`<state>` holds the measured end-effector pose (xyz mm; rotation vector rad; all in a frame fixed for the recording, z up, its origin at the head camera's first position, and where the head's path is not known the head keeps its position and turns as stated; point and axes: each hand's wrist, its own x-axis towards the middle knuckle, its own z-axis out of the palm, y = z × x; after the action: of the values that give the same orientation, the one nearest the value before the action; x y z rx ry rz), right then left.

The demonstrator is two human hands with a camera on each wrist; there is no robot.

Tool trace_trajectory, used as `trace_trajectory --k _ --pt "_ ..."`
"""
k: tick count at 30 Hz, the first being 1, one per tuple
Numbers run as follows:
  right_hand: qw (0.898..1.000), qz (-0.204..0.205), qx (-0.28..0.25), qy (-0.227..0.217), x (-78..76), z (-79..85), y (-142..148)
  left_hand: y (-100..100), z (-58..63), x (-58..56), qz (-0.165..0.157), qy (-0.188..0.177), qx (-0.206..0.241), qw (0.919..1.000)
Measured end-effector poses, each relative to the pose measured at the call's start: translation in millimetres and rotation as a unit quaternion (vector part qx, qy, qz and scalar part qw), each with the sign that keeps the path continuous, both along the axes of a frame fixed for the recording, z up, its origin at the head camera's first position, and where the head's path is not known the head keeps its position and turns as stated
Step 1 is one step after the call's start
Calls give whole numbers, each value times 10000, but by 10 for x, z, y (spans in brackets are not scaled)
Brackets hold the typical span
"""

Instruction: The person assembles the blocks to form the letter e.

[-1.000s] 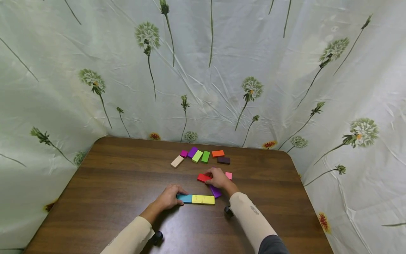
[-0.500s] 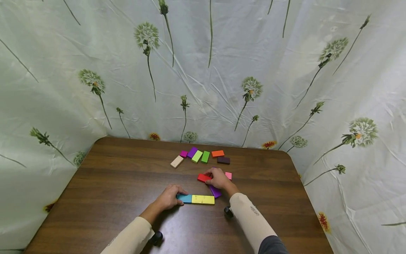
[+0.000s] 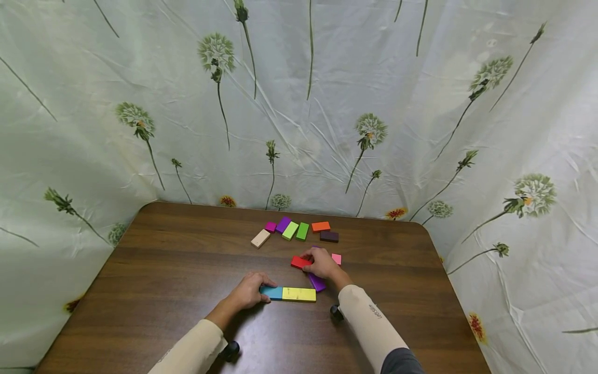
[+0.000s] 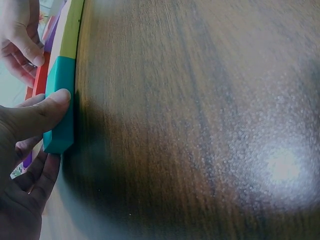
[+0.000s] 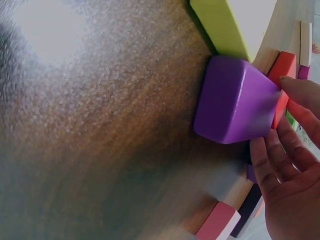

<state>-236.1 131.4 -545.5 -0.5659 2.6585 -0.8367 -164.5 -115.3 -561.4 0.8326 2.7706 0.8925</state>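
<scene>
My left hand (image 3: pixel 248 291) grips the left end of a blue block (image 3: pixel 274 293), thumb on the near side and fingers round the end and far side. The blue block lies end to end with a yellow block (image 3: pixel 299 294) in one row. Farther back, my right hand (image 3: pixel 321 262) pinches a red block (image 3: pixel 299 262) between thumb and fingers. A purple block (image 3: pixel 317 282) lies slantwise between the red block and the yellow one; in the right wrist view this purple block (image 5: pixel 235 100) sits close to the yellow block's end. My right hand partly hides the red block.
Toward the back of the brown table (image 3: pixel 187 249) lie a beige block (image 3: pixel 260 238), a magenta block (image 3: pixel 271 226), a light green block (image 3: pixel 290 230), a green block (image 3: pixel 302 231), an orange block (image 3: pixel 321 226) and a dark block (image 3: pixel 329 236). A pink block (image 3: pixel 337 258) is right of my right hand.
</scene>
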Motion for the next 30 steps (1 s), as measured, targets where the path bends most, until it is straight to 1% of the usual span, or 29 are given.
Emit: trace_trajectory --k 11,18,23,25,30 --pt "10000 -11 -11 -56 11 21 3 7 -10 -6 3 -33 17 10000" --pt "9996 9 -252 159 -27 72 36 -16 -2 -2 7 -72 36 10000" --pt "9985 -261 -380 290 -118 110 150 -26 21 6 2 -57 -24 10000" --pt "9976 -486 -361 335 -171 129 218 -19 37 9 -12 -52 -40 10000" --pt "9934 -840 -199 760 -309 180 388 -6 35 11 -32 -54 26 10000"
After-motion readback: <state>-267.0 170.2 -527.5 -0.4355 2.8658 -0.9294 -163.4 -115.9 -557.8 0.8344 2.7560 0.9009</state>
